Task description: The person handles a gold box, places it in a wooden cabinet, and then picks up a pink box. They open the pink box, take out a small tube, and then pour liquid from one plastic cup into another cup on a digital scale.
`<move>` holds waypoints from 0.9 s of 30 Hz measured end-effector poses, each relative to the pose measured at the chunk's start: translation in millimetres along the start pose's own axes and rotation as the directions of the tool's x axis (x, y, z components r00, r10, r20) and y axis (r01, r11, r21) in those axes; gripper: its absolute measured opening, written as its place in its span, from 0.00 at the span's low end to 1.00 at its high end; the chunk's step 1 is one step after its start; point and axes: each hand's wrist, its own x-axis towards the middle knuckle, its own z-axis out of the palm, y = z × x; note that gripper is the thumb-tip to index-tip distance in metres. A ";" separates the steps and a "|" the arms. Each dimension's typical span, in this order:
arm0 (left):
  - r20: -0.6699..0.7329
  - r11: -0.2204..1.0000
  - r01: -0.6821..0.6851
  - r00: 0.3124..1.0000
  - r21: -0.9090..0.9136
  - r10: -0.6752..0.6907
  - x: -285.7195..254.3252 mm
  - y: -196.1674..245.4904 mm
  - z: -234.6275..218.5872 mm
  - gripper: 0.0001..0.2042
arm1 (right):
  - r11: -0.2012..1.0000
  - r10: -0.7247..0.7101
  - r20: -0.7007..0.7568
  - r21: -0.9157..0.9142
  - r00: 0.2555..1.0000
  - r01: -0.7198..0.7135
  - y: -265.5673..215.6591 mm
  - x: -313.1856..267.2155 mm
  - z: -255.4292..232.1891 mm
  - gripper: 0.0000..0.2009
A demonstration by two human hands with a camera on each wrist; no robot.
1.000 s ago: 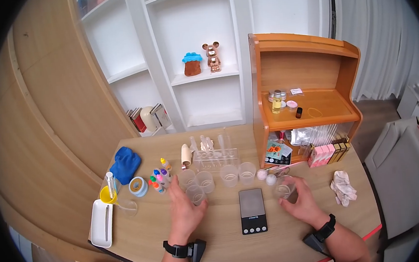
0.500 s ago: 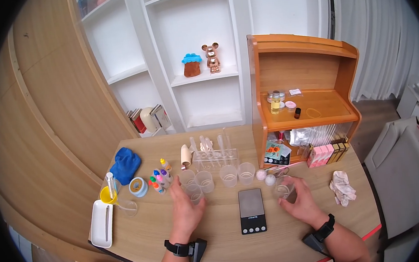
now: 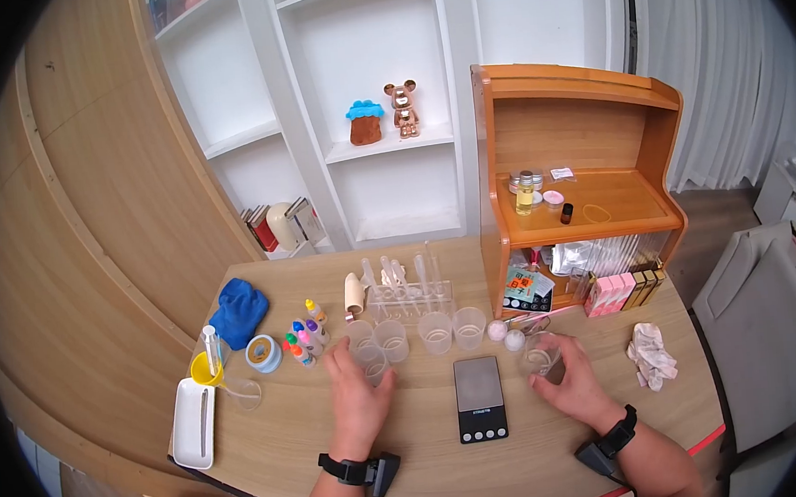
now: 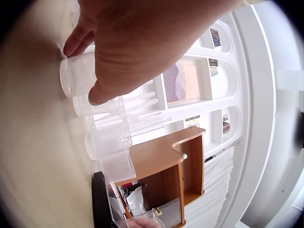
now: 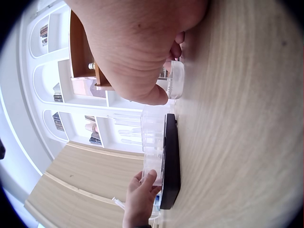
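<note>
Left of the scale (image 3: 480, 391), my left hand (image 3: 358, 403) gripped a frosty-clear cup (image 3: 374, 370). Right hand (image 3: 577, 386) had hold of another see-through cup (image 3: 537, 359), opposite side.

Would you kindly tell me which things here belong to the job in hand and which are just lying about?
Likely in the job:
clear cup in left hand
second cup in right hand
maybe scale between them

Seemingly just lying about:
blue cloth
crumpled pale cloth
bear figure
</note>
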 end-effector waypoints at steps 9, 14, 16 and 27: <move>-0.064 0.995 -0.043 0.997 0.092 0.049 -1.3 -3.9 6.3 0.45 | 1.000 -0.010 -0.003 -0.014 1.000 0.010 2.5 -1.1 0.2 0.33; -0.077 0.980 -0.061 0.994 0.188 0.077 -3.1 5.2 -8.0 0.47 | 0.999 0.031 0.044 -0.008 0.999 -0.031 0.0 -1.7 -3.9 0.32; -0.042 0.962 0.061 0.998 0.266 -0.052 -4.4 7.0 -12.9 0.42 | 0.999 0.036 0.038 -0.003 0.999 -0.036 -1.2 -1.4 -4.0 0.32; 0.044 0.951 0.189 0.978 0.244 -0.205 -0.6 9.7 -10.4 0.30 | 1.000 0.018 0.011 0.006 1.000 -0.018 -2.7 0.2 -3.1 0.31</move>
